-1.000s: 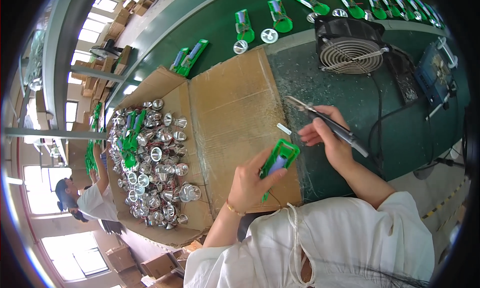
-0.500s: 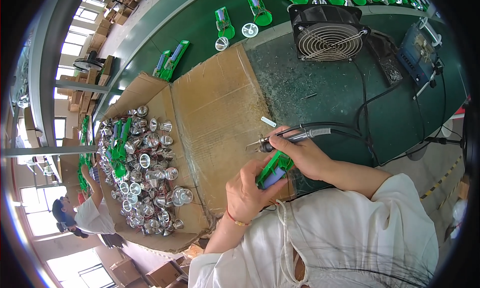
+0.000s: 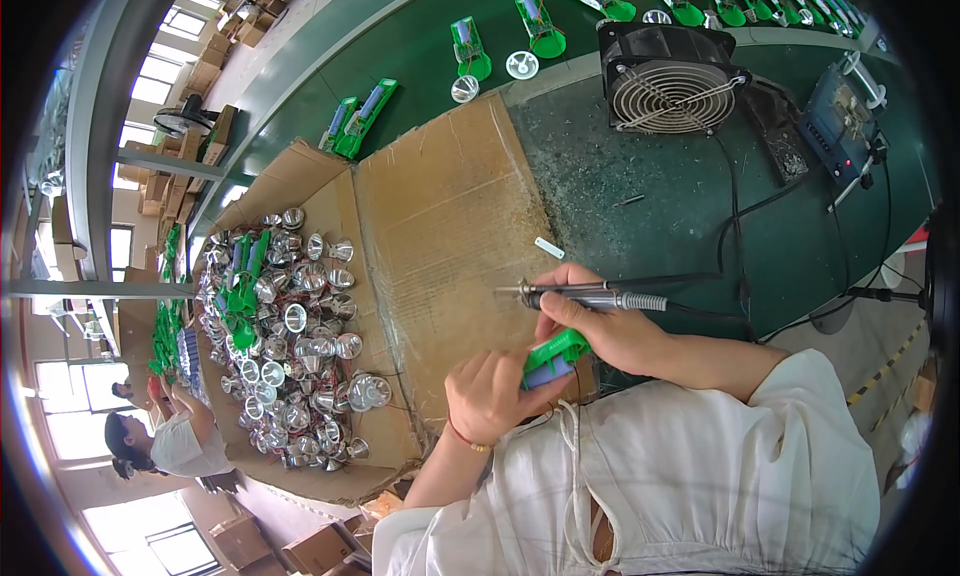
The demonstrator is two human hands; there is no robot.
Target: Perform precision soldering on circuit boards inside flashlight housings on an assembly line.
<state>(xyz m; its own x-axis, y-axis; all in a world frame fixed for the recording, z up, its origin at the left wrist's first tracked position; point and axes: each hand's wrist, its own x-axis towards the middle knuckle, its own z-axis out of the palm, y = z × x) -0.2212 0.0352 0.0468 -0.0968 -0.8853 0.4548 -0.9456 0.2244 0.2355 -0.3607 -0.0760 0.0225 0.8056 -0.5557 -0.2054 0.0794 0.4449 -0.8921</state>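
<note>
Close in front of my body, my left hand [image 3: 484, 388] grips a green plastic housing [image 3: 556, 350] with a lilac-blue battery cell [image 3: 549, 370] inside. My right hand [image 3: 622, 338] is closed round a soldering iron [image 3: 592, 299] with a grey ribbed sleeve. The iron lies nearly level above the cardboard, its tip to the left and apart from the housing. Some right fingers reach behind the housing; whether they touch it is hidden. A small white strip [image 3: 549, 248] lies beyond the iron.
A cardboard box [image 3: 352, 216] of silvery reflector cups [image 3: 296, 318] stands left. Flat cardboard [image 3: 440, 191] covers the middle bench. Back right are a black fan [image 3: 672, 96] and a blue soldering station [image 3: 838, 126]. Green housings [image 3: 470, 51] line the back. A co-worker [image 3: 180, 436] is far left.
The soldering iron has swung flatter, and its black cable has shifted. The green housing has turned in my left hand, showing less of its inside. The whole view has shifted slightly.
</note>
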